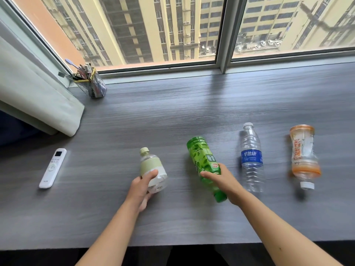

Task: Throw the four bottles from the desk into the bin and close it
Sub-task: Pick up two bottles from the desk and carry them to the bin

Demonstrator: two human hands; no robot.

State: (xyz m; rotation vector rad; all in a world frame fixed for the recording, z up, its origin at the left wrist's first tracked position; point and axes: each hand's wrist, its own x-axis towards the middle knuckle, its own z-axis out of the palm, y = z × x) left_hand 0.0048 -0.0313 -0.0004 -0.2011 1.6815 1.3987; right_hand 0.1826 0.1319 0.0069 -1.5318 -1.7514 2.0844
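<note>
Pickup step: the left hand (141,186) closes around the pale bottle (152,169), the right hand (223,180) around the green bottle (204,162); next, likely lifting both binward.

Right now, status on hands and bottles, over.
Left hand gripping pale-label bottle. Right hand gripping green bottle. Blue-label bottle, orange bottle untouched on desk. Bin not in view.

left hand (143,186): fingers wrapped round a small bottle (152,170), forearm reaching toward 12 o'clock
right hand (223,179): fingers clasping a green bottle (204,163), forearm angled toward 11 o'clock
</note>
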